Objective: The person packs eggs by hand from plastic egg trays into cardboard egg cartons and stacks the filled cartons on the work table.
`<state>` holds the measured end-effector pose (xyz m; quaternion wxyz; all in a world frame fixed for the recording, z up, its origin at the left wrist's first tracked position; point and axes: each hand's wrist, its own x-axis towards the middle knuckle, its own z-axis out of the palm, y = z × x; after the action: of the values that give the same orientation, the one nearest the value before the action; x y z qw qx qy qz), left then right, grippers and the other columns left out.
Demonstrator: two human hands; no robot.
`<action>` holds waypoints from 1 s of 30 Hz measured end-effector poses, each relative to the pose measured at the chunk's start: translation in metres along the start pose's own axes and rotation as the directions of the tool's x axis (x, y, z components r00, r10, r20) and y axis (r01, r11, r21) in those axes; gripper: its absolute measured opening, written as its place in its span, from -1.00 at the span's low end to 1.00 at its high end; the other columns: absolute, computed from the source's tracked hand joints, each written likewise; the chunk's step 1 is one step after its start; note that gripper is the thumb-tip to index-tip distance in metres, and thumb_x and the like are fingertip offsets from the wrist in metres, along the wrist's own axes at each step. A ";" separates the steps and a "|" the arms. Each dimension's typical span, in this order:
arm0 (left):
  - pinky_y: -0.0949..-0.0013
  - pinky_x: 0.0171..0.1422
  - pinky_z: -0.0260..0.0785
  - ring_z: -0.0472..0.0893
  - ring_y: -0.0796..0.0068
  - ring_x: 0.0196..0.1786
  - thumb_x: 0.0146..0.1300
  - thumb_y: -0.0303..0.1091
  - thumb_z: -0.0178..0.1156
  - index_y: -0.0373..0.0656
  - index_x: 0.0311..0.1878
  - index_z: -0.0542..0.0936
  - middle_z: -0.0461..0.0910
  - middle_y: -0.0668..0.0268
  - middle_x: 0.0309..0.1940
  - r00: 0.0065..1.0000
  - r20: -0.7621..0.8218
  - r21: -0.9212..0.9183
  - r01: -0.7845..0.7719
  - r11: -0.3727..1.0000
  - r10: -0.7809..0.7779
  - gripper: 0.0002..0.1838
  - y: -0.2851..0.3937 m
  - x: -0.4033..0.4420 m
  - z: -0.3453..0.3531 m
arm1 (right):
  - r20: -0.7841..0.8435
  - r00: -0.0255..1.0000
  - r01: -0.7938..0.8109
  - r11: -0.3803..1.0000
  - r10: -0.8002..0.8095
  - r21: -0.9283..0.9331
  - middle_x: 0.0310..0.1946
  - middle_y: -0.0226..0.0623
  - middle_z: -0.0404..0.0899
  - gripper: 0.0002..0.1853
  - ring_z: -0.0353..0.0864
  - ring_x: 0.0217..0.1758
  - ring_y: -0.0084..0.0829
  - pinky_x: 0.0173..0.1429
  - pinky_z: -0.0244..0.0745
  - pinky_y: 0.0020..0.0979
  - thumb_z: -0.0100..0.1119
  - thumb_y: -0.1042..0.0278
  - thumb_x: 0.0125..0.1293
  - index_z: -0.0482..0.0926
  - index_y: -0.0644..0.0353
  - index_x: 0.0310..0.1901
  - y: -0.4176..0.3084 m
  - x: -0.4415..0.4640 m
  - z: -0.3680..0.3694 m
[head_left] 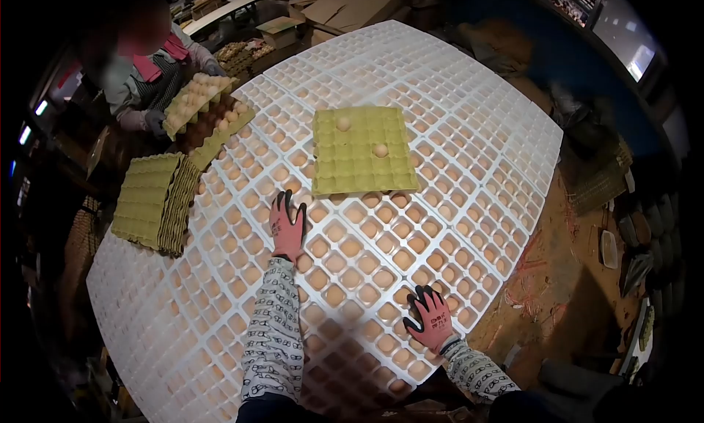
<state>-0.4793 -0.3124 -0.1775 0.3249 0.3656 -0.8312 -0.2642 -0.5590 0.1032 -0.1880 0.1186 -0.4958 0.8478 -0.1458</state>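
Observation:
My left hand (pixel 287 229), in a pink glove with black fingertips, reaches forward over the white plastic egg trays (pixel 411 273). Its fingers are apart, just short of a yellow-green egg tray (pixel 363 181) that lies on top. On that tray sit two eggs, one egg (pixel 343 123) near the back and another egg (pixel 380 151) towards the right. Gloved alike, my right hand (pixel 431 322) is spread over the eggs near the right front edge. I see nothing held in either hand; whether the fingertips touch eggs is unclear. Eggs (pixel 385 243) fill many of the cells.
At the back left a co-worker (pixel 150 82) holds a yellow-green tray of eggs (pixel 199 99) in gloved hands. A stack of similar trays (pixel 150 199) leans at the left. Cardboard boxes (pixel 352 9) are piled behind. Reddish strands litter the brown floor (pixel 532 295) at the right.

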 end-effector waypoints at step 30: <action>0.24 0.26 0.38 0.49 0.27 0.21 0.45 -0.32 0.09 -0.29 0.33 0.38 0.47 0.16 0.22 0.800 -0.271 -0.312 0.452 0.836 -0.535 -0.55 -0.021 -0.367 -0.129 | 0.024 0.999 0.027 0.999 -0.028 0.041 0.47 -0.04 0.12 -0.27 0.03 0.55 -0.03 0.55 -0.06 -0.01 0.03 -0.20 0.32 0.29 0.11 0.40 0.011 -0.016 0.006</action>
<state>-0.1838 -0.0648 -0.2350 0.4260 0.5709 -0.5988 -0.3662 -0.5578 0.1210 -0.1968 0.1368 -0.5066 0.8363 -0.1586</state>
